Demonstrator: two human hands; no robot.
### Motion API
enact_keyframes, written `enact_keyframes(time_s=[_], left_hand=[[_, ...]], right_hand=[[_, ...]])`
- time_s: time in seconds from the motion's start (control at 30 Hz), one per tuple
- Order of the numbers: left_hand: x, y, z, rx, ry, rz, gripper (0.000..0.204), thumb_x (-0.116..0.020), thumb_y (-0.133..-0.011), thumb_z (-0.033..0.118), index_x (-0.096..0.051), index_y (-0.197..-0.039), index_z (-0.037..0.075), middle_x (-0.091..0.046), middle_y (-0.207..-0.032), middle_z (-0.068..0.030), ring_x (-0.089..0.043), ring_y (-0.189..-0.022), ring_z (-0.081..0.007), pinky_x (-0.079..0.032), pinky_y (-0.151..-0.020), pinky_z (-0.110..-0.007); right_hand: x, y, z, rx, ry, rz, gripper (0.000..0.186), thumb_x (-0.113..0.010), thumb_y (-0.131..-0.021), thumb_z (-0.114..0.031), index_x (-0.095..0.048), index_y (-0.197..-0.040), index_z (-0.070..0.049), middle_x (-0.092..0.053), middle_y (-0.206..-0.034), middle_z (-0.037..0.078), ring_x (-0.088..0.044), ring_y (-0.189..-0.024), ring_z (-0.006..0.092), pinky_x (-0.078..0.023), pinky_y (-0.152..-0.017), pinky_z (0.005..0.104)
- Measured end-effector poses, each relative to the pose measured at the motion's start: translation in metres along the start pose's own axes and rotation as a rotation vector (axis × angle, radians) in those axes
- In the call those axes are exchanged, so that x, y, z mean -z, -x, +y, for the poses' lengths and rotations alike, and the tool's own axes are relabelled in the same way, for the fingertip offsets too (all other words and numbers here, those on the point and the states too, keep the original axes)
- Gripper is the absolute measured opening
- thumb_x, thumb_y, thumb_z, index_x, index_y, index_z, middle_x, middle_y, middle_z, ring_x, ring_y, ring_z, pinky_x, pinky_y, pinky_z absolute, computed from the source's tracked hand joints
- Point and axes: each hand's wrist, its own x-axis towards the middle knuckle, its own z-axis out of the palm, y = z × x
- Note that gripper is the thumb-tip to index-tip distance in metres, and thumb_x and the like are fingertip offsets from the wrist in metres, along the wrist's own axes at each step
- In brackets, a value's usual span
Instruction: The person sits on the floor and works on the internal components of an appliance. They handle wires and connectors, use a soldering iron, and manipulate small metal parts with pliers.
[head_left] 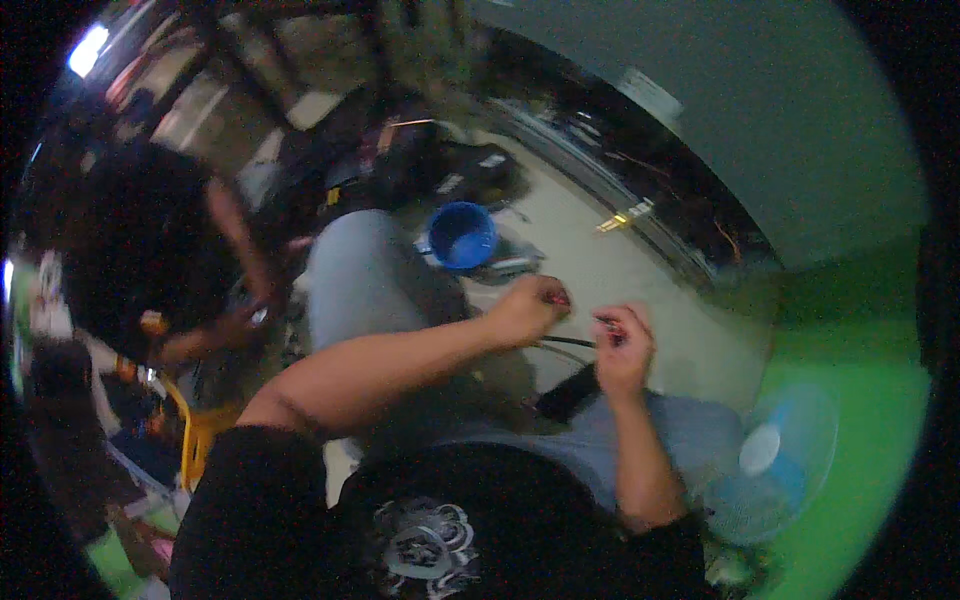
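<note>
My left hand (530, 308) reaches in over my knee with its fingers closed. A small red piece (560, 299) shows at its fingertips, too blurred to name. Close by on the right, my right hand (622, 350) is pinched together. Something thin and dark sits in it, and its kind cannot be made out. The hands are apart, with their fingertips facing each other. Below them runs a black cable (568, 341), whose ends are hidden. A dark, flat-looking object (570, 392) lies against my right leg.
A blue plastic tub (462, 237) stands on the pale floor beyond my left hand. At the left another person (150, 240) bends over near a yellow chair (195, 430). A fan (770, 470) stands by the green wall (850, 400). A yellow tool-like item (622, 218) lies along the dark ledge.
</note>
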Motion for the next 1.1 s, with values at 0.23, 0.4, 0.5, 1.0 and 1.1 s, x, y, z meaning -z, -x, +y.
enact_keyframes(time_s=[0.23, 0.4, 0.5, 1.0, 1.1], left_hand=[[-0.049, 0.023, 0.072, 0.054, 0.741, 0.071, 0.021, -0.062, -0.098, 0.029, -0.058, -0.1, 0.008, -0.061, -0.079, -0.0016, -0.056, -0.065, -0.0108, -0.045, -0.052, -0.031], [-0.065, 0.065, 0.089, -0.233, 0.763, 0.362, 0.024, -0.06, -0.097, 0.02, -0.057, -0.116, 0.007, -0.064, -0.094, -0.0067, -0.062, -0.087, -0.016, -0.052, -0.073, -0.033], [-0.071, 0.067, 0.068, -0.427, 0.866, 0.296, 0.033, -0.057, -0.091, 0.008, -0.057, -0.124, 0.007, -0.064, -0.1, -0.0089, -0.059, -0.099, -0.0188, -0.049, -0.088, -0.035], [-0.063, 0.085, 0.098, -0.307, 1.174, 0.201, 0.035, -0.055, -0.101, 0.033, -0.049, -0.118, 0.002, -0.059, -0.105, -0.0127, -0.057, -0.1, -0.0249, -0.047, -0.09, -0.038], [-0.057, 0.11, 0.111, -0.381, 0.958, 0.302, 0.049, -0.059, -0.098, 0.037, -0.047, -0.129, 0.001, -0.057, -0.117, -0.0175, -0.052, -0.114, -0.0266, -0.042, -0.1, -0.04]], right_hand=[[0.008, 0.008, -0.04, 0.329, 0.155, 0.285, 0.02, -0.053, -0.102, -0.007, -0.059, -0.121, -0.002, -0.059, -0.117, 0.017, -0.059, -0.113, 0.0303, -0.053, -0.093, 0.0419], [0.001, 0.005, -0.085, 0.74, 0.041, 0.208, 0.025, -0.046, -0.106, -0.016, -0.05, -0.128, -0.004, -0.055, -0.129, 0.021, -0.054, -0.123, 0.0386, -0.047, -0.105, 0.0558], [-0.001, 0.005, -0.098, 0.717, 0.079, 0.004, 0.03, -0.045, -0.107, -0.024, -0.045, -0.132, -0.008, -0.06, -0.127, 0.017, -0.056, -0.121, 0.0388, -0.036, -0.11, 0.0642], [-0.004, 0.009, -0.074, 0.294, -0.245, -0.075, 0.046, -0.047, -0.105, -0.025, -0.042, -0.142, 0.001, -0.044, -0.151, 0.021, -0.047, -0.135, 0.0364, -0.035, -0.115, 0.0497], [-0.006, 0.009, -0.069, 0.132, -0.227, -0.16, 0.052, -0.051, -0.103, -0.027, -0.04, -0.144, 0.003, -0.04, -0.154, 0.021, -0.043, -0.139, 0.034, -0.034, -0.116, 0.0457]])
